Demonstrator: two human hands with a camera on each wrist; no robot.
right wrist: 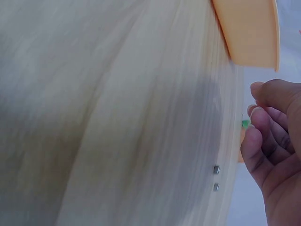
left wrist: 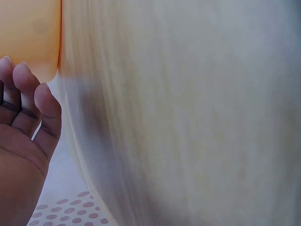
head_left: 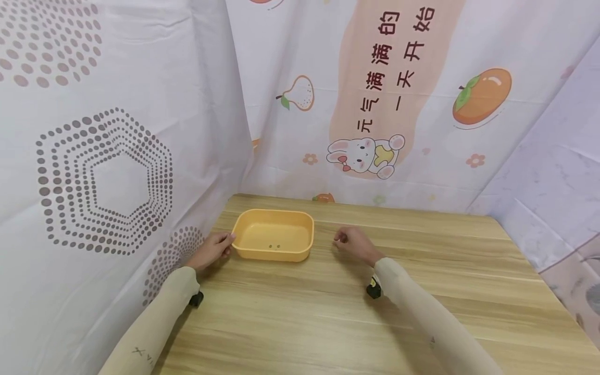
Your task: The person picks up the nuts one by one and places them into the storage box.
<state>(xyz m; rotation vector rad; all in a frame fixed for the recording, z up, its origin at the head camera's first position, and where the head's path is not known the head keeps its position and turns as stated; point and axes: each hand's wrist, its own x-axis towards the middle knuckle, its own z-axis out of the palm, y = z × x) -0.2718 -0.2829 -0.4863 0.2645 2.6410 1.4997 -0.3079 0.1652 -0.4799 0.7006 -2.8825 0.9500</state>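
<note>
A yellow-orange plastic basin with rounded corners sits on the table. My left hand is at its left end, with the thumb over the rim and the fingers below against the outer wall. In the left wrist view, several curled fingertips show beside the basin's side. Right of the basin, apart from it, is my right hand, thumb and index fingertip close together; I cannot tell whether they pinch something small. Two small metal pieces like nuts lie on the table by this hand.
Inside the basin lie two small dark grey pieces. A patterned white curtain hangs along the table's left edge, and another printed curtain closes the back. The wood-grain table extends to the right.
</note>
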